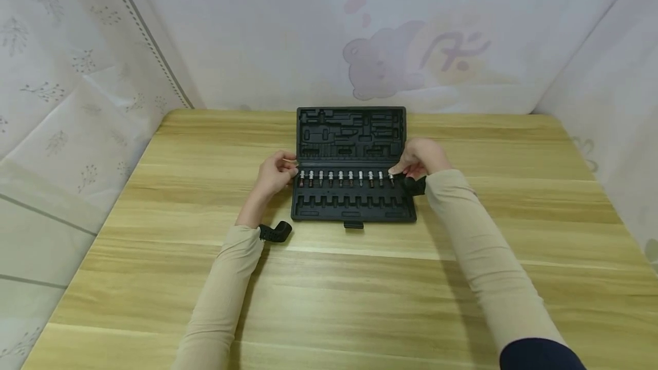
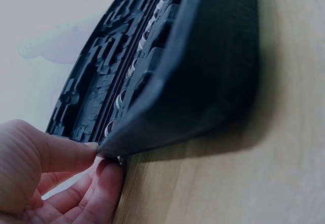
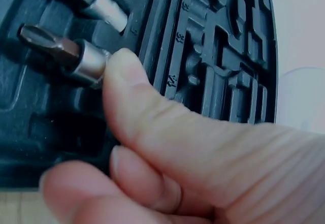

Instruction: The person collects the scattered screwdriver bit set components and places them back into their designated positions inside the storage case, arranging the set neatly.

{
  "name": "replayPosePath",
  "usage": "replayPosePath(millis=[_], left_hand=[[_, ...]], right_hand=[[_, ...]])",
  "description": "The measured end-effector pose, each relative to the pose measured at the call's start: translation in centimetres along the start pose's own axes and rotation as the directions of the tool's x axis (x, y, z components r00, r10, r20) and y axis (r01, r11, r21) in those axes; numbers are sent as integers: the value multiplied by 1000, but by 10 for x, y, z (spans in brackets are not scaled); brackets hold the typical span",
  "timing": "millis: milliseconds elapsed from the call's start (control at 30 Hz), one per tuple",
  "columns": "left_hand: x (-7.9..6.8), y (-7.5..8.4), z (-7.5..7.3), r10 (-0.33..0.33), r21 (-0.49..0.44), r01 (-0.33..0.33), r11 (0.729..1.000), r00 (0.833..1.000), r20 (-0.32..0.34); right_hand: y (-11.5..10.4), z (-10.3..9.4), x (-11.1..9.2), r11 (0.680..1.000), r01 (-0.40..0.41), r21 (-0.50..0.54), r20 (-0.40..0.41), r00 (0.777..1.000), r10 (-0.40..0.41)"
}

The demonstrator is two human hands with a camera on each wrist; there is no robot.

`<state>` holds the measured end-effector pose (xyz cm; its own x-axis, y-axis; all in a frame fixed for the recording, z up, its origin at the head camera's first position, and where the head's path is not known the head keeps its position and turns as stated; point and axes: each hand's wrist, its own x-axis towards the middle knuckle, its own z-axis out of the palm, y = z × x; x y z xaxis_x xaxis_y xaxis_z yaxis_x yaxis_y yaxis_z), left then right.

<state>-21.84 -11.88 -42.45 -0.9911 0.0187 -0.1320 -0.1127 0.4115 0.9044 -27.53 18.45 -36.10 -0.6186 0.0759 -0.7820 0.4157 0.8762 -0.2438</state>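
Note:
A black plastic tool case (image 1: 353, 213) lies on the table with its lid (image 1: 352, 132) raised at the back. Several bit sockets, silver with darker tips, stand in a row across its base. At the case's left side my left hand (image 1: 276, 175) pinches the edge, thumb on top and fingers below, as the left wrist view shows. My right hand (image 1: 418, 156) is at the right end of the row. There its thumb presses the silver collar of the last bit socket (image 3: 90, 64), which has a cross-shaped tip. The other right fingers are bent beside the thumb, apart from that socket.
The wooden table (image 1: 329, 301) extends around the case. Moulded recesses fill the lid, and a row of slots runs along the base's front. A latch (image 1: 353, 225) sticks out toward me. Pale patterned cloth (image 1: 267, 33) hangs behind the table and at its sides.

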Motion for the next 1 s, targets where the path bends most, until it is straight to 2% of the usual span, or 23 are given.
replayPosePath(millis=[433,800,867,1000], left_hand=[[1,1,3,4,-4,-4,1000,1000,7],[-1,0,0,6,6,-6,1000,1000,5],[-1,0,-1,6,4,-6,1000,1000,8],[-1,2,-1,-2,-5,2,1000,1000,8]], right_hand=[[1,-4,-1,996,10,-84,17,1000,-9],[4,3,0,999,28,38,-7,1000,-28],[6,6,-1,997,47,58,-18,999,-46],[8,11,-5,992,125,-1,-91,988,-124]])
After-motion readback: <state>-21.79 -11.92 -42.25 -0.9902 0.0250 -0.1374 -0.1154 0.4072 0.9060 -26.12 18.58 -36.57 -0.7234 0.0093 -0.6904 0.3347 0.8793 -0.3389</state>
